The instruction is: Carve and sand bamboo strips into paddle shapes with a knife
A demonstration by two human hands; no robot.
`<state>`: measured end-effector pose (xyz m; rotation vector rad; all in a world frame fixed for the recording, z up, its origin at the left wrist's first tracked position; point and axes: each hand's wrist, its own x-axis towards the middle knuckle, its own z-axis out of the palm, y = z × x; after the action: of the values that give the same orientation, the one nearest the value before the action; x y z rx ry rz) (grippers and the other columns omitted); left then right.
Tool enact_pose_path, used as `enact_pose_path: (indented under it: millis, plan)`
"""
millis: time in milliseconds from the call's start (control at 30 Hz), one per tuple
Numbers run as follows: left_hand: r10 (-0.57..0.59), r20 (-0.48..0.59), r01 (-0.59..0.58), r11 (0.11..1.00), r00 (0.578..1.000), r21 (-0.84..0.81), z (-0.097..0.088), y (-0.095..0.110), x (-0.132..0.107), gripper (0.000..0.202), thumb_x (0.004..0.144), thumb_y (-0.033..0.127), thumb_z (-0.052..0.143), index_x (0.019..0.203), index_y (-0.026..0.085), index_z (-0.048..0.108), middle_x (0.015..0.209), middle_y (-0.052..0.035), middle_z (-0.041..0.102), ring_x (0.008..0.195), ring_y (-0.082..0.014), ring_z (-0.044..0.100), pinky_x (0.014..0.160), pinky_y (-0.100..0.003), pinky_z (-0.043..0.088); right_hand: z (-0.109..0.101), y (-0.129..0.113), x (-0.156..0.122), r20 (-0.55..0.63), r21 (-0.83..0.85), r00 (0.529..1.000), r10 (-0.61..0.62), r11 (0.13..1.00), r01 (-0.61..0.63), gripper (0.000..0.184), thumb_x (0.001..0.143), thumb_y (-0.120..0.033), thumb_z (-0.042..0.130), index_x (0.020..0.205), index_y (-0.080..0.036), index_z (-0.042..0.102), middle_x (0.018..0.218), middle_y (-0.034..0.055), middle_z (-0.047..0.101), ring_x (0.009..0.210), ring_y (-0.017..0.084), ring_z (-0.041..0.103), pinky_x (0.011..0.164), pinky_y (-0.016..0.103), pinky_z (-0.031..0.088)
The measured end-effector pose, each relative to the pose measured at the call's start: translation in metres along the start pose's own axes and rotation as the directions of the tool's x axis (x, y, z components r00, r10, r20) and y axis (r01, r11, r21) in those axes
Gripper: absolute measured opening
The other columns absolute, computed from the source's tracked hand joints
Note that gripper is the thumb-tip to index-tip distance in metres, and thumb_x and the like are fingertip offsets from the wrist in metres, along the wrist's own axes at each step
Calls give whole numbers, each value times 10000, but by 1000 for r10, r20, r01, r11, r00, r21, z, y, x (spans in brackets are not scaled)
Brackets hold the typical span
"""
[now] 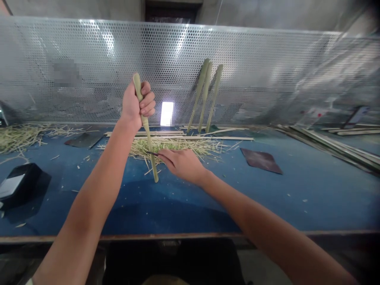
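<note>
My left hand (137, 101) is wrapped round the upper part of a pale green bamboo stick (151, 148), which stands tilted with its lower end at the blue table. My right hand (182, 162) is closed on the handle end of a small dark knife (152, 153), its fingers pressed together. The thin blade lies across the lower half of the stick. Behind both hands spreads a heap of thin green shavings (190, 148). The handle of the knife is mostly hidden inside my right hand.
Several shaped bamboo sticks (204, 95) lean against the perforated metal screen (252, 79). Brown sandpaper (261, 160) lies on the blue table (190, 209) to the right, with long strips (332, 148) beyond. A black box-like device (22, 180) and another shavings pile (20, 136) are at left.
</note>
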<state>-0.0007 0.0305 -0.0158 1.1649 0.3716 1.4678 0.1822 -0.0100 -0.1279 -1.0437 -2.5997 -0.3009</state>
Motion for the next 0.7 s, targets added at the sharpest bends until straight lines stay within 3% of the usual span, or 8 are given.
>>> enact_pose_path:
  millis: [200, 333, 567, 700]
  plan:
    - [1, 55, -1, 1000, 998, 2, 0, 2, -3, 597, 1017, 522, 207, 537, 200, 355, 405, 65, 171, 293, -61, 168, 298, -211, 153, 4, -1, -4, 28, 95, 999, -27, 995, 25, 405, 1047, -359, 280, 1075, -187, 645, 779, 38, 710, 601, 147, 573, 555, 293, 309]
    - [-16, 45, 17, 1000, 999, -12, 0, 5, -8, 594, 999, 564, 236, 531, 207, 311, 397, 68, 151, 285, -60, 143, 291, -211, 143, 9, -4, -8, 84, 165, 995, -55, 985, 41, 373, 1037, -340, 308, 1104, -189, 643, 827, 46, 716, 621, 153, 579, 580, 294, 327]
    - [-48, -15, 48, 999, 999, -21, 0, 12, -14, 598, 984, 609, 192, 542, 215, 278, 370, 71, 159, 278, -65, 120, 288, -215, 156, 7, -13, -11, 148, 112, 989, -25, 994, 8, 399, 1050, -340, 265, 1162, -194, 619, 903, 56, 738, 676, 175, 617, 600, 307, 337]
    - [-56, 46, 58, 997, 997, -50, -1, 14, -16, 616, 977, 630, 203, 531, 213, 289, 353, 69, 174, 265, -63, 139, 285, -210, 153, 9, -15, -20, 203, 96, 978, -49, 995, 30, 420, 1058, -333, 228, 1189, -200, 604, 945, 62, 745, 743, 184, 654, 628, 301, 376]
